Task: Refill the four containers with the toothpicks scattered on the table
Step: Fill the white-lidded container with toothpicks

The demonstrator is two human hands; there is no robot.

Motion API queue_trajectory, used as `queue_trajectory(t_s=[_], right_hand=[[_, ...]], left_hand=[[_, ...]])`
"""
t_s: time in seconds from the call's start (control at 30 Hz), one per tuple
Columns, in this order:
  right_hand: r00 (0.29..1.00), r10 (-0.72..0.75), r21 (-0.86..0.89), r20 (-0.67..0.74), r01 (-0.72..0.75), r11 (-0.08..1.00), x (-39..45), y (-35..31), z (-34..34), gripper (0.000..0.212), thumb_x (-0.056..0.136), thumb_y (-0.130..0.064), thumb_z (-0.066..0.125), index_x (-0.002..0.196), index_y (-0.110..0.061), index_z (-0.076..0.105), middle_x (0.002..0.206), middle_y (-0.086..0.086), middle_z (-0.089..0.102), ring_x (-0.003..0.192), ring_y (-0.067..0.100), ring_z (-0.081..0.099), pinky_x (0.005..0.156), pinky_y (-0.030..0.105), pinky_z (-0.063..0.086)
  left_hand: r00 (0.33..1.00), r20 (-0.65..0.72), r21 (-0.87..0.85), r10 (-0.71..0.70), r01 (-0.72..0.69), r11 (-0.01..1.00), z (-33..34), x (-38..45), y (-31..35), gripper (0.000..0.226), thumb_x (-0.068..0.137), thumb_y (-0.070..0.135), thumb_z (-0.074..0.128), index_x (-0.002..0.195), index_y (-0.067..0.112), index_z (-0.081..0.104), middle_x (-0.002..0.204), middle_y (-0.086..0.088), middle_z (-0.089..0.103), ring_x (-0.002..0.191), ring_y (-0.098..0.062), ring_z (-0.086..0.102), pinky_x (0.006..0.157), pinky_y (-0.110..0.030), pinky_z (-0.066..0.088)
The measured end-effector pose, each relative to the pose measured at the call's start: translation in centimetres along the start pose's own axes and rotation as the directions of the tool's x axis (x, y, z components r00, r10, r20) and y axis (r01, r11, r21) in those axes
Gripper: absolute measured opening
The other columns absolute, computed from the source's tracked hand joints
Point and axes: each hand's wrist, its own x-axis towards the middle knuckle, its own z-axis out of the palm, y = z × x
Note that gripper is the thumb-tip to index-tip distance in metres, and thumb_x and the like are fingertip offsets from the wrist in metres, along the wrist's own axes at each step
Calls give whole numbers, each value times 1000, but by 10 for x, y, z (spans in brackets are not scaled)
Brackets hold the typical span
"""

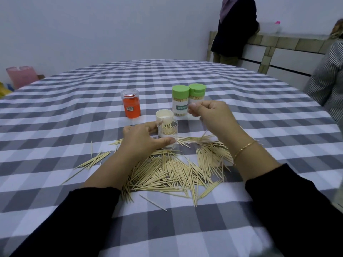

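Midway through the refill, your left hand is wrapped round the open clear container, thumb on its near side, steadying it upright on the checked tablecloth with a partial load of sticks standing inside. Your right hand is raised just to the right and slightly beyond it, fingers curled inward toward the thumb; whether it pinches any toothpicks cannot be told. The scattered toothpicks lie in a broad pile on the near side of the container, between your forearms, most with their long axes running near-to-far, some fanned leftward. The right hand is the free one and sits above the pile's right part, so it looks the likelier to reach back for more. A white cap rests just beyond the open container. Two green-lidded containers stand touching at the far right, apparently full; the right one is partly hidden behind your hand. An orange container stands apart at far left, its contents unclear.
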Motion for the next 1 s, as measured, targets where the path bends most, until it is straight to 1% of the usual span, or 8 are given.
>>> queue_trajectory(t_s=[0.03, 0.13, 0.3, 0.4, 0.57, 0.73, 0.9, 1.0], right_hand=[[998, 52, -79, 17, -51, 996, 2, 0, -10, 16, 93, -26, 58, 92, -16, 71, 95, 1, 71, 84, 10, 61, 76, 24, 48], [978, 180, -350, 102, -134, 927, 0, 4, -39, 19, 96, -16, 53, 108, -16, 69, 97, 3, 69, 80, 10, 60, 66, 19, 46], [939, 292, -735, 179, -70, 674, -6, 17, -71, 30, 97, -11, 48, 123, -13, 63, 127, 4, 61, 114, 21, 55, 92, 28, 41], [901, 379, -884, 211, 10, 467, -10, 17, -80, 34, 97, -20, 50, 129, -14, 59, 133, 6, 55, 119, 27, 50, 98, 33, 39], [832, 484, -947, 272, 142, 287, -12, 17, -82, 35, 89, -29, 54, 120, -14, 56, 119, 8, 56, 101, 25, 52, 83, 33, 44], [874, 429, -949, 228, 101, 299, -10, 30, -72, 19, 89, -22, 51, 100, -9, 59, 95, 7, 58, 82, 21, 53, 56, 25, 38], [927, 328, -967, 184, 110, 232, -8, 43, -65, 22, 92, -21, 48, 104, -9, 62, 86, 5, 53, 77, 20, 52, 67, 26, 43], [956, 252, -974, 150, 99, 204, -10, 46, -62, 21, 90, -16, 50, 104, -9, 64, 79, 3, 46, 74, 22, 50, 66, 26, 42]], left_hand=[[1000, 6, -5, 2, -2, 1000, 0, 1, -1, 106, 42, 90, 62, 132, 36, 56, 116, 17, 67, 127, -21, 47, 110, -38, 30], [1000, 5, -11, 7, -7, 1000, 1, 2, -2, 104, 45, 86, 61, 134, 33, 55, 117, 13, 68, 126, -20, 48, 110, -46, 34], [1000, 1, -31, 5, -5, 1000, 1, 1, -3, 102, 45, 84, 65, 133, 34, 56, 115, 14, 69, 125, -19, 50, 111, -46, 33], [1000, -9, -32, 17, -17, 999, 1, 1, -1, 94, 51, 76, 64, 133, 32, 56, 116, 13, 69, 125, -18, 50, 111, -47, 31], [1000, 2, -38, 6, -5, 999, 2, 2, -4, 96, 48, 81, 62, 132, 35, 57, 115, 15, 68, 125, -21, 49, 110, -46, 34], [1000, 17, -13, -4, 5, 1000, 3, 4, -5, 101, 44, 87, 65, 132, 37, 56, 115, 14, 69, 125, -24, 47, 109, -45, 35], [1000, 15, 4, -4, 4, 1000, 2, 3, -3, 108, 39, 92, 57, 132, 37, 56, 116, 15, 68, 125, -23, 47, 109, -45, 35], [1000, 18, 15, -1, 1, 1000, 1, 2, 0, 107, 42, 89, 57, 134, 35, 54, 119, 15, 67, 127, -23, 46, 109, -44, 32]])
